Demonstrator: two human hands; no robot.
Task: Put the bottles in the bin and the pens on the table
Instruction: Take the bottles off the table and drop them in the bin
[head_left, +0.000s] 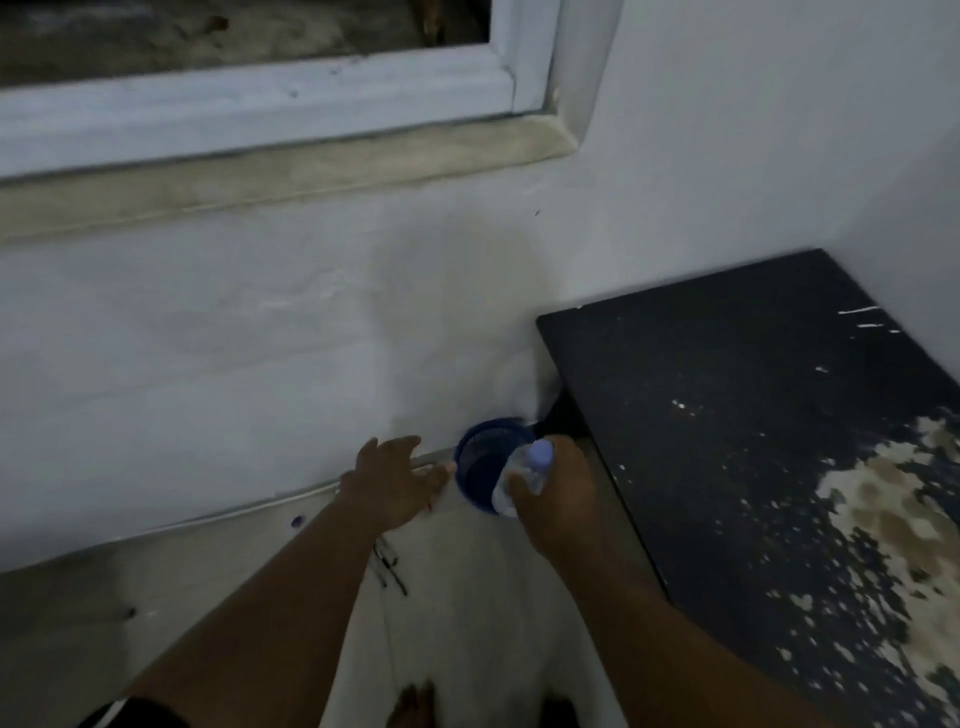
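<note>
A round blue mesh bin (480, 457) stands on the floor against the wall, beside the dark table (753, 441). My right hand (558, 493) grips a clear plastic bottle (524, 475) with a pale purple cap, held over the bin's right rim. To the left of the bin my left hand (392, 480) is spread with its fingers apart and nothing in it. Dark pens (389, 566) lie on the floor under my left forearm, partly hidden.
A small purple cap (296, 521) lies on the floor near the wall's base. The table's black top is worn and flaking at the right. A window with a white frame (260, 109) sits above. My bare feet (415, 704) show at the bottom edge.
</note>
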